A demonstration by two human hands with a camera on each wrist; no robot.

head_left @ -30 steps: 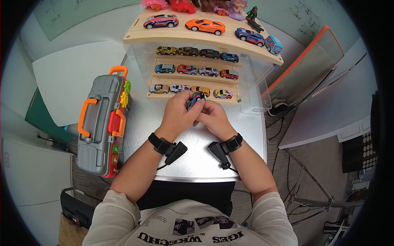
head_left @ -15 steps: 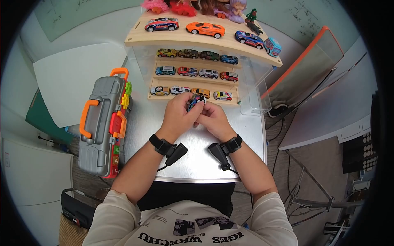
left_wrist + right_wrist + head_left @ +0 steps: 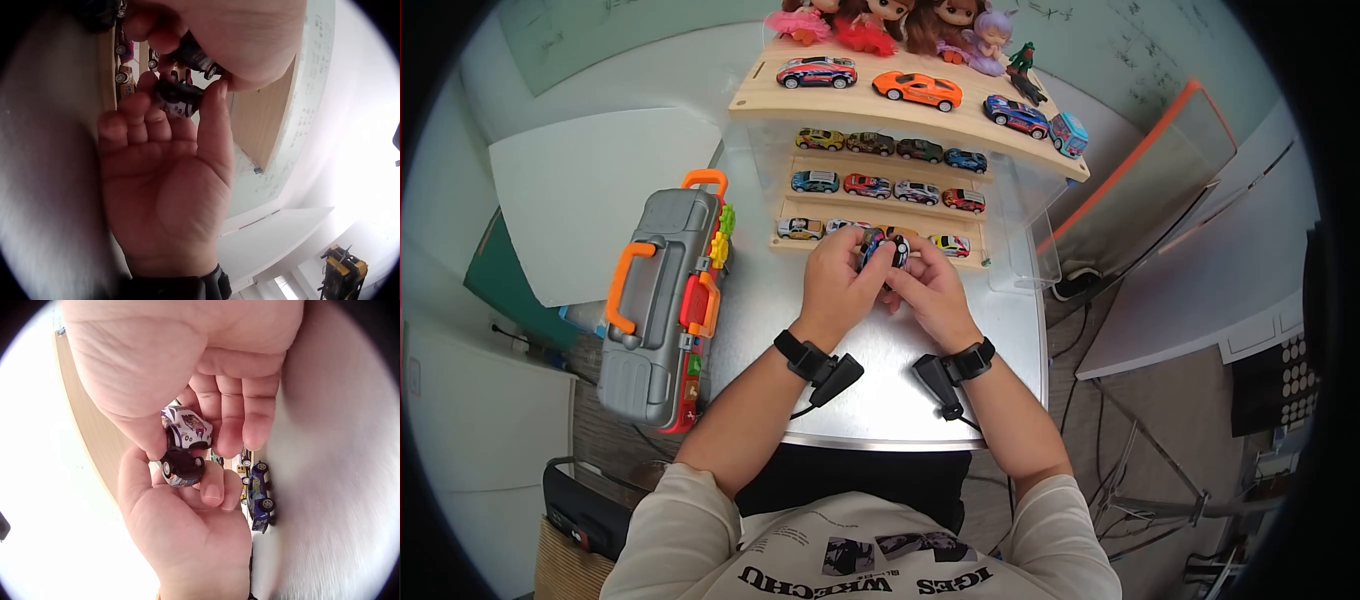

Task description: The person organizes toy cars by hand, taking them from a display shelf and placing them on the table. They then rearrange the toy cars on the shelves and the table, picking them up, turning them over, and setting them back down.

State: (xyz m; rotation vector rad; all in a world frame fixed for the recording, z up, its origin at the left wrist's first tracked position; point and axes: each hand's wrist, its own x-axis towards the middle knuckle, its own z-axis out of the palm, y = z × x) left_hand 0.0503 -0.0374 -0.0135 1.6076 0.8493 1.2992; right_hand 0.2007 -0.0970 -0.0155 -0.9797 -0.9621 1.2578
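Counter (image 3: 870,380), pale metal, carries a tiered wooden display rack (image 3: 920,105) stocked with toy cars and, at its left edge, a grey and orange toy case (image 3: 655,305). Both hands meet just in front of the rack's lowest step. Left hand (image 3: 845,275) pinches a dark toy car (image 3: 181,467) between thumb and fingertips. Right hand (image 3: 930,285) pinches a white toy car (image 3: 187,428) with purple markings, thumb against curled fingers. The two cars touch, white one against the dark one, held above the counter between the hands.
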